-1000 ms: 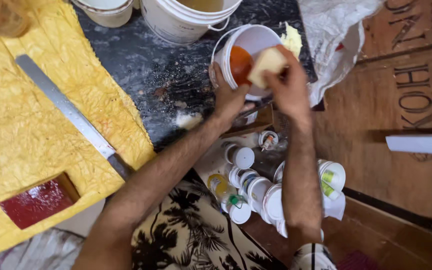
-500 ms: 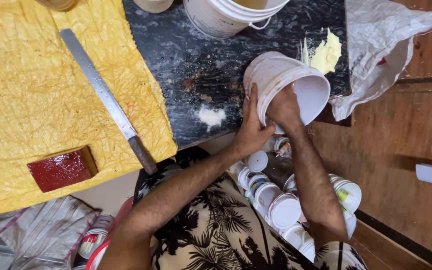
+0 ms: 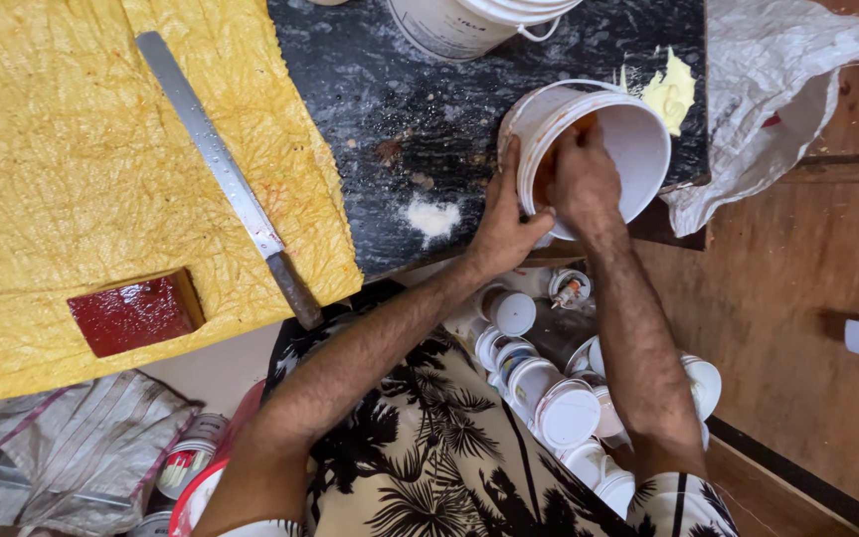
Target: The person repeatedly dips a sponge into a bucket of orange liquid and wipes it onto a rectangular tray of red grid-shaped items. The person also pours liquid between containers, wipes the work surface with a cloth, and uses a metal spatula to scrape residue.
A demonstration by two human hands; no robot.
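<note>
Far left, a red block & long knife are lying on the yellow sheet, untouched. Moving right, left hand is clamping the near rim of the white bucket, tipped on the dark counter, w/ fingers outside and thumb at the lip. Right hand is reaching inside at orange residue; can't tell what it's gripping, so best bracing the rim firmly and wiping w/ even strokes, keeping the bucket off the counter edge.
</note>
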